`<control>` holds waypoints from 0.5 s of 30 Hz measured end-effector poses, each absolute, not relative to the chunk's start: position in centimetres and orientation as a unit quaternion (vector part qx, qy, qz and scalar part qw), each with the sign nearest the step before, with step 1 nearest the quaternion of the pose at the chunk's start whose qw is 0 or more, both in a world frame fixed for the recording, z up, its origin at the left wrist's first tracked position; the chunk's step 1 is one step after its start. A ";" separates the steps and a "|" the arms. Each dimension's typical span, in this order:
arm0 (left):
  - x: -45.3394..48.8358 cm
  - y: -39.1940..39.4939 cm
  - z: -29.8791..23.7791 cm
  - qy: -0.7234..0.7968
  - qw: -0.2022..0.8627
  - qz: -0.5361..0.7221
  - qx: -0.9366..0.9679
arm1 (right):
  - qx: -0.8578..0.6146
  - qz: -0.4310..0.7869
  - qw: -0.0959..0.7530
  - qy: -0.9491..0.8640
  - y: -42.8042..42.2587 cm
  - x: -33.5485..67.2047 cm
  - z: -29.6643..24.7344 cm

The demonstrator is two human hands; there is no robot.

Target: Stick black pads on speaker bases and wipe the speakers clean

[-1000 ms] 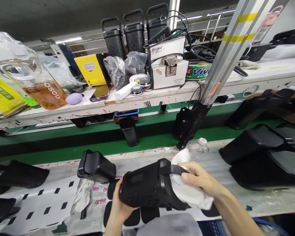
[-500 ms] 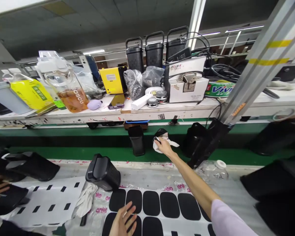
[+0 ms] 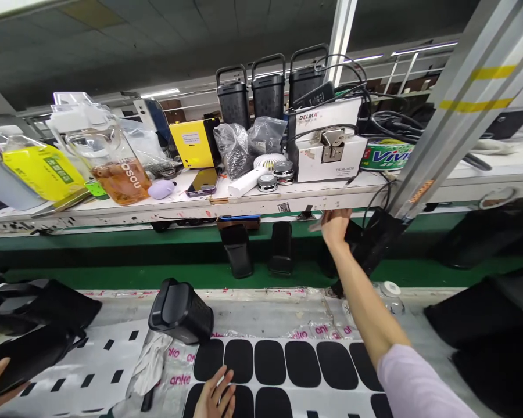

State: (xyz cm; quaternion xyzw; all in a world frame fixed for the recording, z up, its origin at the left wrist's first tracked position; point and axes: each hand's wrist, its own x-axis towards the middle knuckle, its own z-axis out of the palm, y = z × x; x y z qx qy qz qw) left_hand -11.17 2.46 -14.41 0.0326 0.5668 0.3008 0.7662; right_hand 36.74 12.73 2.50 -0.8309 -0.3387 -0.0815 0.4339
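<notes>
My right hand (image 3: pixel 335 227) has swung off the tall black plastic speaker housing (image 3: pixel 282 247), now upright on the green conveyor belt (image 3: pixel 113 273) just left of that hand, grip too blurry to call, while my left hand (image 3: pixel 217 397) lies flat and open, well short of the belt.

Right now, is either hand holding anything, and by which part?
Left hand holds nothing; it lies open on the sheet of black pads. Right hand, out over the green conveyor belt, is blurred: a hold cannot be told.
</notes>
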 end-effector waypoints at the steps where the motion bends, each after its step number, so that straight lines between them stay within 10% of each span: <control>1: -10.8 2.4 -14.1 0.562 0.771 0.299 0.032 | -0.846 -0.092 0.411 -0.328 12.4 37.8 4.0; 15: -7.7 0.1 -9.8 0.463 0.821 0.319 0.103 | -0.825 0.034 0.170 -0.538 3.6 24.4 10.4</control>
